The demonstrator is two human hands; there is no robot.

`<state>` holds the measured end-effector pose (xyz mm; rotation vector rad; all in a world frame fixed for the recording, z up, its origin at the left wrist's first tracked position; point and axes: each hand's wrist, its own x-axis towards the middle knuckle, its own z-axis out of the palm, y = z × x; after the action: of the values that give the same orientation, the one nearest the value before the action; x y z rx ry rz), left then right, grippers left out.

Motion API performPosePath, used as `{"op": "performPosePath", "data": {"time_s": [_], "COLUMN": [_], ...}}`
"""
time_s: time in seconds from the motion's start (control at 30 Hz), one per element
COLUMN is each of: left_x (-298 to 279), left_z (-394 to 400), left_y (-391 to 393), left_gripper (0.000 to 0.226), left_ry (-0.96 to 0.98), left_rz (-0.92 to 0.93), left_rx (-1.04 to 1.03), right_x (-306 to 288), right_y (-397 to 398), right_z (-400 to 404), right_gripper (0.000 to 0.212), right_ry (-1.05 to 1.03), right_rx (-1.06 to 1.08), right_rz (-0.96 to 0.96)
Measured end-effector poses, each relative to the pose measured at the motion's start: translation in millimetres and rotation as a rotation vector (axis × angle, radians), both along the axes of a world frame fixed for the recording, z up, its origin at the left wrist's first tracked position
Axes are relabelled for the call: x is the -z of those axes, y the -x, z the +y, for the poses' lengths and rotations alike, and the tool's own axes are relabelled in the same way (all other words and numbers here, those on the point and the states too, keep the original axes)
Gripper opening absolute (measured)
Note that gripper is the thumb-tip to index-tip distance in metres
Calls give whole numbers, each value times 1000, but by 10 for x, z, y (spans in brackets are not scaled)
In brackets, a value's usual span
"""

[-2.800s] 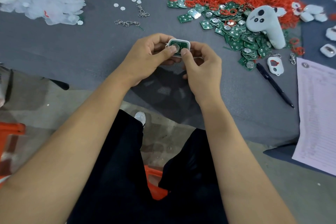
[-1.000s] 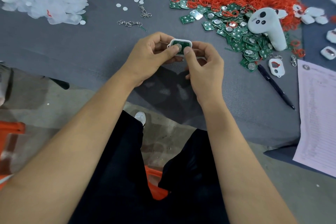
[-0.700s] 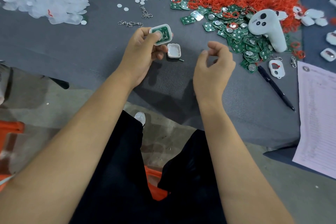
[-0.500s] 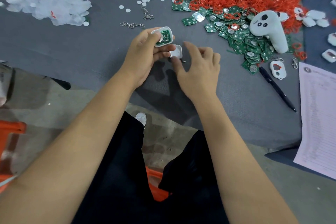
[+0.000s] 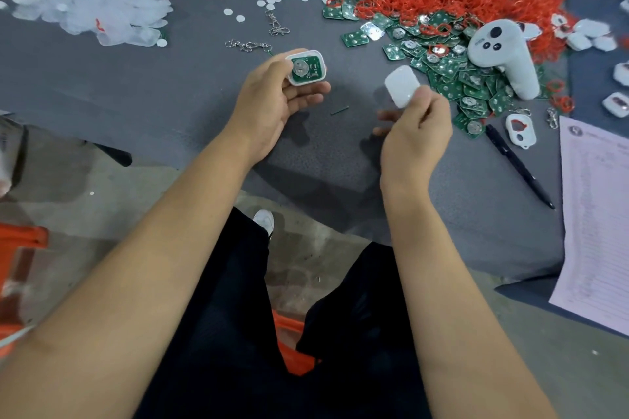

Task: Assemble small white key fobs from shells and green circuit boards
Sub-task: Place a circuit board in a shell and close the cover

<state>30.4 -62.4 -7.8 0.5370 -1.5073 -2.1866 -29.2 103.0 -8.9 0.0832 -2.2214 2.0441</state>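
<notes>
My left hand (image 5: 272,95) grips the shell with its green board (image 5: 306,71); right-hand fingers (image 5: 422,99) pinch the white cover (image 5: 401,85). Pressed on crooked, I think it could jam or unseat the board.

Even overhead light, soft shadows under hands on table (image 5: 170,88); wide-angle bend at edges, slight motion blur

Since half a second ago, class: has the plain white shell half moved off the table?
Yes. The right hand now pinches the white shell half, lifted and carried right, toward the green board pile.
</notes>
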Motion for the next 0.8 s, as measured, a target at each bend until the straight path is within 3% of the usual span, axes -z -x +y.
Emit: {"op": "performPosePath", "data": {"time_s": [0.13, 0.5, 0.67, 0.8], "left_x": [38, 31, 10, -11], "left_z": [-4, 13, 2, 14], "left_y": [1, -33, -15, -12], "left_gripper": [33, 29, 34, 41], "left_ry": [65, 102, 27, 14], "left_rz": [-7, 28, 16, -29], "left_rx": [17, 71, 85, 114], "right_x": [-25, 25, 46, 12], "right_y": [-35, -41, -39, -110], "right_z": [-7, -132, -134, -140], "right_gripper": [3, 31, 14, 27], "right_ry": [22, -572, -526, -517], "right_rx": [-76, -202, -170, -194], "right_rz": [19, 160, 170, 278]}}
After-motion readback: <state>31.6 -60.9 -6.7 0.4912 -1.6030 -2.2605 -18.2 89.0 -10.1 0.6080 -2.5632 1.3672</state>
